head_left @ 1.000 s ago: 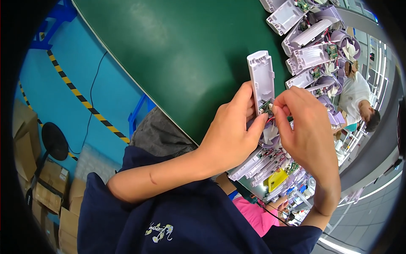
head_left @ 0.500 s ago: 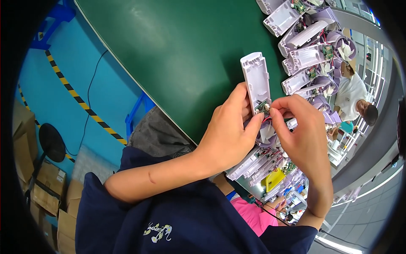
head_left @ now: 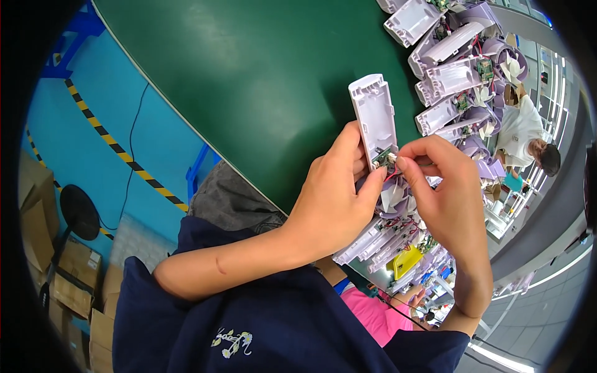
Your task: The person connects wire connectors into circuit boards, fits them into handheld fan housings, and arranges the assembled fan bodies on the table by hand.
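My left hand point(head_left: 333, 196) is wrapped round the lower part of a pale lilac handheld fan point(head_left: 376, 115), whose open handle shell points up and away. A small green circuit board point(head_left: 384, 159) sits at the lower end of the shell, with red wires beside it. White fan blades point(head_left: 392, 196) show below, partly behind my left fingers. My right hand point(head_left: 444, 186) pinches with thumb and forefinger at the board's right edge, by a small white connector point(head_left: 392, 158). Whether the fingertips grip the connector or a wire is too small to tell.
Several similar open fans point(head_left: 457, 78) lie in a row along the right side of the green table point(head_left: 249, 68). More shells point(head_left: 367, 241) and a yellow tray point(head_left: 407, 262) are below my hands. Cardboard boxes point(head_left: 78, 280) stand at left. Other people sit nearby, one in pink point(head_left: 373, 314).
Both hands stay at the fan. The handle shell has tilted and shifted slightly left, and my right fingers have moved a little at the board's edge.
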A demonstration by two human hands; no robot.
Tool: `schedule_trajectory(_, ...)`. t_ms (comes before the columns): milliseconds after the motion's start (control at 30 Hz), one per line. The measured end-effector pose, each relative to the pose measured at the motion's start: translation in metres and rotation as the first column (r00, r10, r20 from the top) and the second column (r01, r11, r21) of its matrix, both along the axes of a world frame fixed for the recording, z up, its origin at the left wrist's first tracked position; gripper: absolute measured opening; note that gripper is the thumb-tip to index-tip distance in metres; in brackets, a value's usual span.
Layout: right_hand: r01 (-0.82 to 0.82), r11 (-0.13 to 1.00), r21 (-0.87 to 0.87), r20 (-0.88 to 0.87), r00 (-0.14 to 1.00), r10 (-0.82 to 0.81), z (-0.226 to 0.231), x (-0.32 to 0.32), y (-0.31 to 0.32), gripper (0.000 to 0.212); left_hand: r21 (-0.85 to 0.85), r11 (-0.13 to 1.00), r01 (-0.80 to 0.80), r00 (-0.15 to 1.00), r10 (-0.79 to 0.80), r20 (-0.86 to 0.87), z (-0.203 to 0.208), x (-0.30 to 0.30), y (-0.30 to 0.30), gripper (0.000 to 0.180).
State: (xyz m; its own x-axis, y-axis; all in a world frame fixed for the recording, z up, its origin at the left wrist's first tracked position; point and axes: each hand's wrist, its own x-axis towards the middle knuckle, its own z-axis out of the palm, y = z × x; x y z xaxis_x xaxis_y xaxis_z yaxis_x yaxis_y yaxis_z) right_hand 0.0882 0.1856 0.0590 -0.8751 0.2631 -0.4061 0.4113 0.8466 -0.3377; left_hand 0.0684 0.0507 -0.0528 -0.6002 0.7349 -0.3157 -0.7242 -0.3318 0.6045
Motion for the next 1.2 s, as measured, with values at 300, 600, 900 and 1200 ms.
schedule_trajectory(300, -0.088, 0.995, -0.048, 0.143, 0.985, 0.094, 0.001, -0.017, 0.013, 0.009, -0.006, 0.999, 0.045, 0.998, -0.046, -0.039, -0.002, 0.0, -0.003, 0.049)
schedule_trajectory(600, 0.231, 0.962, -0.145, 0.225, 0.955, -0.196, 0.002, -0.019, 0.013, 0.015, 0.005, 1.0, 0.02, 1.0, -0.02, -0.018, -0.002, 0.002, -0.002, 0.047)
schedule_trajectory(900, 0.218, 0.95, -0.223, 0.293, 0.945, -0.148, -0.003, -0.017, 0.024, 0.014, 0.006, 1.0, 0.023, 0.999, -0.023, -0.023, -0.005, 0.003, -0.001, 0.048)
schedule_trajectory(1200, 0.214, 0.956, -0.2, 0.192, 0.965, -0.176, -0.002, -0.007, 0.017, 0.014, -0.025, 1.0, 0.007, 0.998, -0.009, -0.061, 0.0, -0.001, -0.001, 0.04)
